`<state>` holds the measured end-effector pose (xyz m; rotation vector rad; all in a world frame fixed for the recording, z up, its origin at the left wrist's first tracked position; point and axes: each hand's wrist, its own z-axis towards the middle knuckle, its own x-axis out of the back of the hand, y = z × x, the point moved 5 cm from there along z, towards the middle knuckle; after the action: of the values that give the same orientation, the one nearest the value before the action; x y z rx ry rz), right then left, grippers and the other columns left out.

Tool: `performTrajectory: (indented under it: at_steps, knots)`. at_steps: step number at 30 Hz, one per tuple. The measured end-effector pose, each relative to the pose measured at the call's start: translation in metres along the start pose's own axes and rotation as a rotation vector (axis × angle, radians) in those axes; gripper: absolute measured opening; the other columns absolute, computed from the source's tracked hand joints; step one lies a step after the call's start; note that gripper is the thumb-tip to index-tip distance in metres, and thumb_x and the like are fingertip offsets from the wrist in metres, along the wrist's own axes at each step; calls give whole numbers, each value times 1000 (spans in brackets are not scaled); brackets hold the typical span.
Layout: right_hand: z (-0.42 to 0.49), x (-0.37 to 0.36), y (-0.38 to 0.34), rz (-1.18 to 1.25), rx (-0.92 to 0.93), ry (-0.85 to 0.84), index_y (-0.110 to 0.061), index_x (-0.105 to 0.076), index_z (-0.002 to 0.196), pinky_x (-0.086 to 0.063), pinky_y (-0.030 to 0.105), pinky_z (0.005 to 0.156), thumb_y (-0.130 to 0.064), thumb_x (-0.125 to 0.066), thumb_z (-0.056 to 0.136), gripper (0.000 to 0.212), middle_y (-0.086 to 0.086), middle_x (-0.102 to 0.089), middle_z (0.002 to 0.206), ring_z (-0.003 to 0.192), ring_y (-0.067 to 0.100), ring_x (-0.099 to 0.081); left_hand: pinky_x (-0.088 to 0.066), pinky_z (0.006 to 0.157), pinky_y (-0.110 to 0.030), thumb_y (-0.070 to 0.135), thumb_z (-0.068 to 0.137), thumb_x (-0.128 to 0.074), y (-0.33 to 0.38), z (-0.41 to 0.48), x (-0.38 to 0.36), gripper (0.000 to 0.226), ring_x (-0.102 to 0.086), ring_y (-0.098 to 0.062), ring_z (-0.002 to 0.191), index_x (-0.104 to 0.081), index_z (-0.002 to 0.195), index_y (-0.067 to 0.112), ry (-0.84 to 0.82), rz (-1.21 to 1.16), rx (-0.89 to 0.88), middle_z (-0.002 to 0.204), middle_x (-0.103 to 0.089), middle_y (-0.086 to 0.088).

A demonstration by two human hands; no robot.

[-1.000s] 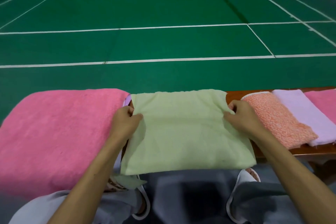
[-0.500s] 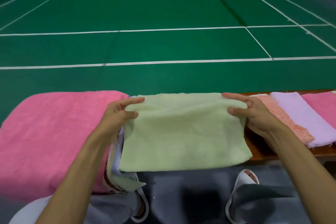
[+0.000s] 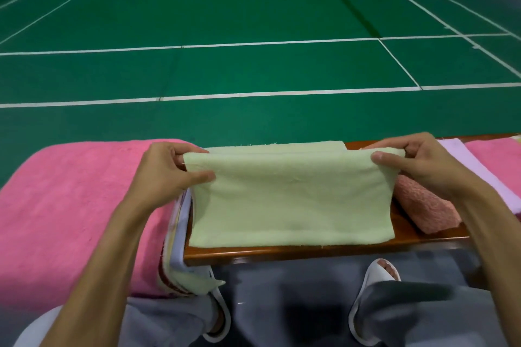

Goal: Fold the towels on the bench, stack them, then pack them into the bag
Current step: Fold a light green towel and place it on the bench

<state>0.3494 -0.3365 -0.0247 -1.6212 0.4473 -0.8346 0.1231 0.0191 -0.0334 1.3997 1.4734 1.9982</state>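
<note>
A pale green towel (image 3: pixel 290 200) lies on the brown wooden bench (image 3: pixel 310 251) in front of me. My left hand (image 3: pixel 166 169) pinches its upper left corner, and my right hand (image 3: pixel 417 163) pinches the upper right corner. The gripped edge is lifted off the bench and folded toward the towel's far edge, which still lies flat. A folded orange towel (image 3: pixel 423 205) sits just right of the green one, partly under my right wrist. A lilac towel (image 3: pixel 473 172) and a pink towel (image 3: pixel 493 155) lie further right. No bag is in view.
A large pink towel (image 3: pixel 70 214) covers the bench to the left, with several towel edges (image 3: pixel 176 256) hanging beside it. My legs and white slippers (image 3: pixel 377 276) are below the bench edge. Green court floor (image 3: pixel 253 36) with white lines stretches ahead.
Both hands have taken the green towel's near side corners and raised them up and away from me, so its front edge no longer hangs over the bench.
</note>
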Motion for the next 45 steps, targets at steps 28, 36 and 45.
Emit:
performTrajectory:
  at_steps: [28,36,45]
  knots:
    - [47,6,-40,-800,414,623,-8,-74,78,-48,36,81,-13,-80,70,12,8,-72,99,96,30,-64,-52,74,-37,4,71,-67,49,41,13,14,-68,-19,88,-61,79,15,457,244,-476,91,-71,-1]
    - [9,0,-15,-561,526,335,-11,-51,66,-53,30,77,10,-74,68,31,5,-75,97,92,24,-71,-49,72,-31,-7,66,-64,28,-8,4,26,-67,-15,94,-49,71,13,149,248,-605,90,-71,-2]
    - [-28,-45,63,-1166,-38,-340,-31,-46,72,-37,31,101,-27,-70,67,25,-4,-30,164,139,20,-33,-48,78,-42,12,50,-46,-38,-43,-49,32,-42,-13,93,-44,71,36,-432,711,-340,97,-44,18]
